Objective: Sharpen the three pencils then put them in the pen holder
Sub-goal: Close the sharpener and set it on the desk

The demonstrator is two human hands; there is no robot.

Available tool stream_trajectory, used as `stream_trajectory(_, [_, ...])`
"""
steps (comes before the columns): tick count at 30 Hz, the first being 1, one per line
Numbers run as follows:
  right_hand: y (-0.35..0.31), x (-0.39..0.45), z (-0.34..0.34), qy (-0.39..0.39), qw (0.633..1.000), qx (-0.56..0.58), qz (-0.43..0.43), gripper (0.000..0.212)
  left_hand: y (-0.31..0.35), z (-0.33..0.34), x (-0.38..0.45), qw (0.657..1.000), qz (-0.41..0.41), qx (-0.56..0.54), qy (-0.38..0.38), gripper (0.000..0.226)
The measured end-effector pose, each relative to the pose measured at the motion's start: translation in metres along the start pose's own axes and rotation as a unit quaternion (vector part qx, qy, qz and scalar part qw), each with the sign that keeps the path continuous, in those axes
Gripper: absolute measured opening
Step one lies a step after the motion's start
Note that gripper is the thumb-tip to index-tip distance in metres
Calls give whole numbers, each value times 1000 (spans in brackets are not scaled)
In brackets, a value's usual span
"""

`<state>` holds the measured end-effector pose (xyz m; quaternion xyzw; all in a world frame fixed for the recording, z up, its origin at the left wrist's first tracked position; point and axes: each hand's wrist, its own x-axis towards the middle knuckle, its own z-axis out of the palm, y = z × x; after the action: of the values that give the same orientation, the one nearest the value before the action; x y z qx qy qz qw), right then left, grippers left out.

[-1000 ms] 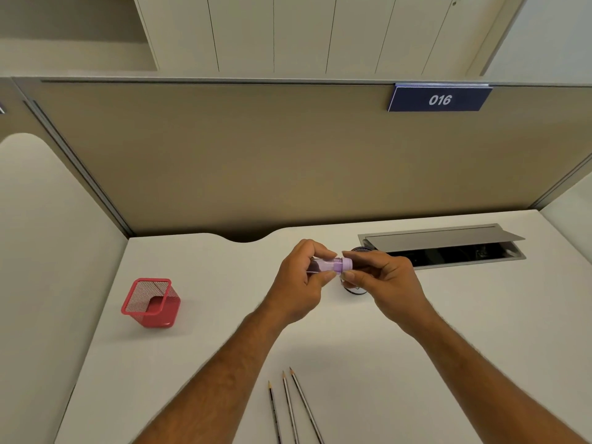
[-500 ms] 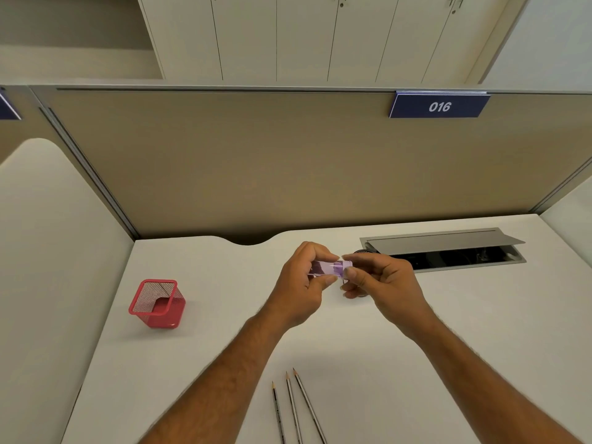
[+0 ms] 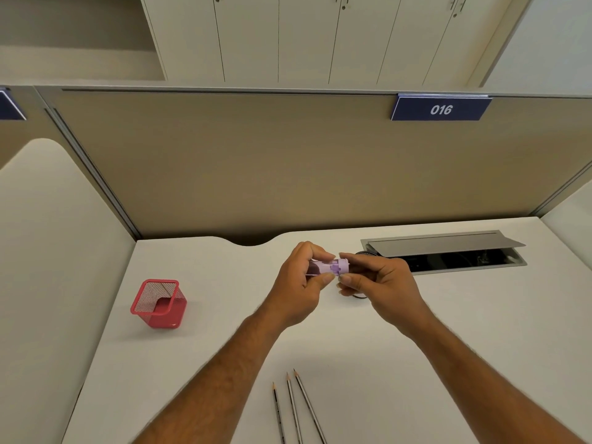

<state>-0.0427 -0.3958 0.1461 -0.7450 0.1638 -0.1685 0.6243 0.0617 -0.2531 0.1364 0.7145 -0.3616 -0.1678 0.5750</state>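
Note:
Both hands hold a small purple pencil sharpener (image 3: 330,266) above the middle of the white desk (image 3: 480,331). My left hand (image 3: 298,286) grips its clear body end, and my right hand (image 3: 381,283) pinches its lilac cap end. Three pencils (image 3: 293,408) lie side by side on the desk near the front edge, tips pointing away from me, between my forearms. A red mesh pen holder (image 3: 158,304) stands on the left of the desk, with nothing seen inside.
An open cable hatch (image 3: 445,251) with a raised grey flap sits at the back right of the desk. A dark round object (image 3: 360,296) lies mostly hidden under my right hand. A beige partition (image 3: 288,161) closes the back and left.
The hands stay together on the sharpener with only slight finger shifts. The view has tilted a little, so the desk objects sit slightly lower and rightward in the frame.

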Motion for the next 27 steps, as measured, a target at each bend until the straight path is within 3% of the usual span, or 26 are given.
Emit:
stream_trajectory(6, [4,0,3,-15,1000,-21,0,35,-7,-3,-4,1000,-6,10,-5,23])
stream_trajectory(10, [15,-3,2,-53,990,-126,-33,27,-16,-6,-8,998,-42,23,-43,20])
stream_trajectory(14, [35,-14,4,-87,942,-306,-104,19,-35,-4,-18,990,-88,36,-101,24])
stream_trajectory(18, [79,-40,17,-58,868,-482,-107,31,-59,6,-39,985,-131,34,-103,49])
stream_trajectory(20, [103,-56,24,-28,861,-503,-75,30,-72,10,-52,985,-147,63,-73,57])
stream_trajectory(24, [140,-86,31,14,876,-476,80,28,-112,2,-91,971,-129,200,12,54])
stream_trajectory(27, [157,-104,32,41,866,-480,132,27,-151,-12,-133,923,-110,369,9,66])
